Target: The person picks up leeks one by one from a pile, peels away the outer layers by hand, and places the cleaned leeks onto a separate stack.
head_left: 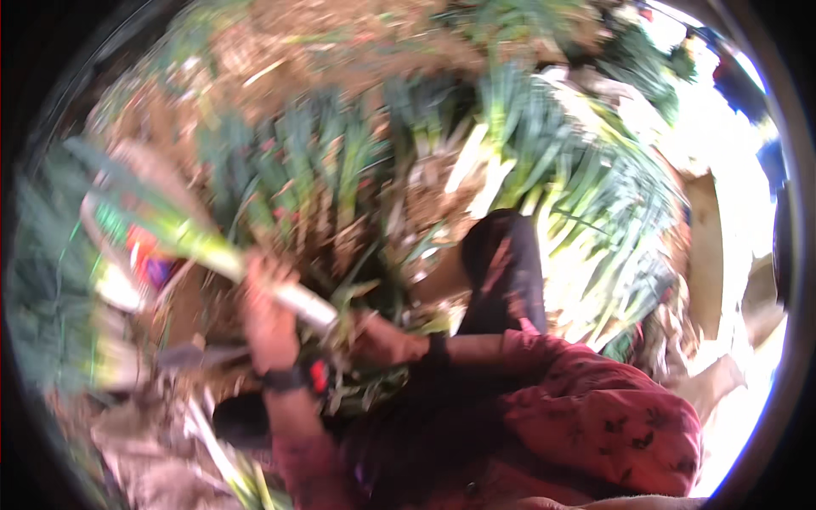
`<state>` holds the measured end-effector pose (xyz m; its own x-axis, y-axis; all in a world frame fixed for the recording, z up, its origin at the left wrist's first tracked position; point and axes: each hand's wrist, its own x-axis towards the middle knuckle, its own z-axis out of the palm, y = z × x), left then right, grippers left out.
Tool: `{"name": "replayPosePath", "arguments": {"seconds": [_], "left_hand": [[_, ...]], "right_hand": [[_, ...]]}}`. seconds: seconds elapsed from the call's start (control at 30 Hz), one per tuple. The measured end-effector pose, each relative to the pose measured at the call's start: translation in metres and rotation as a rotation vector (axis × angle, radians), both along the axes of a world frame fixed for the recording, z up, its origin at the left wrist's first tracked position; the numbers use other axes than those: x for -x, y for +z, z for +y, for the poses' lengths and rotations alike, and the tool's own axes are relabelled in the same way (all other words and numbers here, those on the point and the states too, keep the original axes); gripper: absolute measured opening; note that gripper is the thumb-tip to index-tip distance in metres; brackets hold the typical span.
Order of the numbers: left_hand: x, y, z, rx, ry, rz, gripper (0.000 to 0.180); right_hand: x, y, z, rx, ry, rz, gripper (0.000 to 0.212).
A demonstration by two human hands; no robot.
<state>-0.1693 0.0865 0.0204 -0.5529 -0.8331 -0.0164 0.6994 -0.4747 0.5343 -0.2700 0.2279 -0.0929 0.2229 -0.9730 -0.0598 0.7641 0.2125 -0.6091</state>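
Observation:
A leek [204,246] lies slantwise across my left hand [270,302], which is closed round its pale stem. Its green leaves reach up to the far left, and the white end points toward my right hand [381,342]. That right hand is closed just beside the white end, next to a limp, yellowish-green strip of leaf [353,296]. Motion smears its fingers, so what they hold cannot be made out.
Rows of leeks [331,157] stand ahead, with a large pile [586,204] to the right. More leeks [110,289] bunch at the left. One loose leek [223,463] lies near my left forearm. A cardboard piece [704,255] stands at the right.

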Motion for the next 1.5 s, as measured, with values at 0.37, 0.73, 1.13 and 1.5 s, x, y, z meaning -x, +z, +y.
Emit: {"name": "replayPosePath", "arguments": {"seconds": [0.37,0.73,1.13,1.5], "left_hand": [[-0.008,0.06,0.079,0.204,0.06,0.171,0.049],[-0.045,0.078,0.045,0.425,0.42,-0.511,0.066],[-0.12,-0.038,-0.095,0.087,0.774,-0.551,0.041],[-0.191,-0.058,-0.102,0.59,0.578,-0.843,0.04]], "right_hand": [[0.0,0.092,0.035,-0.105,0.473,-0.586,0.042],[0.018,0.112,-0.019,0.913,0.353,0.685,0.021],[-0.064,0.08,-0.078,0.984,-0.595,1.715,0.058],[-0.074,0.104,-0.123,1.429,-0.125,0.905,0.028]]}}
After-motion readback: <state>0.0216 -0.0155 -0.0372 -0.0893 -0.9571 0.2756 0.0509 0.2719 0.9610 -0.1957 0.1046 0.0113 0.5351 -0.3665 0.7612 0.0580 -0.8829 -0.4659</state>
